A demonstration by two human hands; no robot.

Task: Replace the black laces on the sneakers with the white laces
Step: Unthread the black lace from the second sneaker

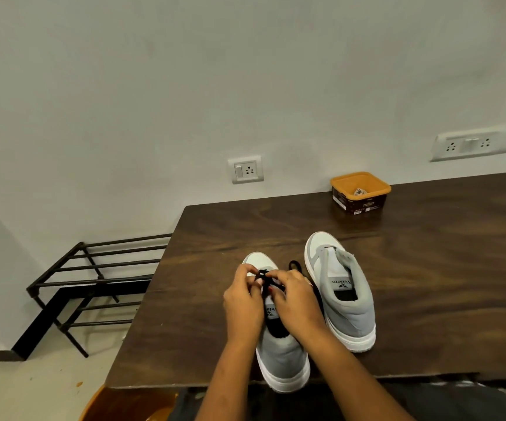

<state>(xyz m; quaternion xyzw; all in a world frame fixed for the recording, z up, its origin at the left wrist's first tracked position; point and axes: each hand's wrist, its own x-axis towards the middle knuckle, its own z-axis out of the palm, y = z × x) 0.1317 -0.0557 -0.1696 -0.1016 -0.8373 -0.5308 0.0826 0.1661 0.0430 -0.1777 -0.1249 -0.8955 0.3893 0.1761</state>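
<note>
Two grey and white sneakers stand on the dark wooden table [427, 268], heels toward me. The left sneaker [282, 357] hangs slightly over the table's front edge and carries a black lace [265, 276]. My left hand [242, 302] and my right hand [294, 299] both pinch that black lace over the shoe's eyelets. A loop of black lace [295, 265] lies on the table between the shoes. The right sneaker [341, 287] has open eyelets with only a short black bit near its toe. Something pale lies in the orange box [359, 191]; I cannot tell what it is.
The orange box stands at the table's far edge by the wall. A black metal rack [94, 278] stands on the floor to the left of the table. Wall sockets [245, 170] sit above the table's back edge. An orange stool edge [94, 402] shows at bottom left.
</note>
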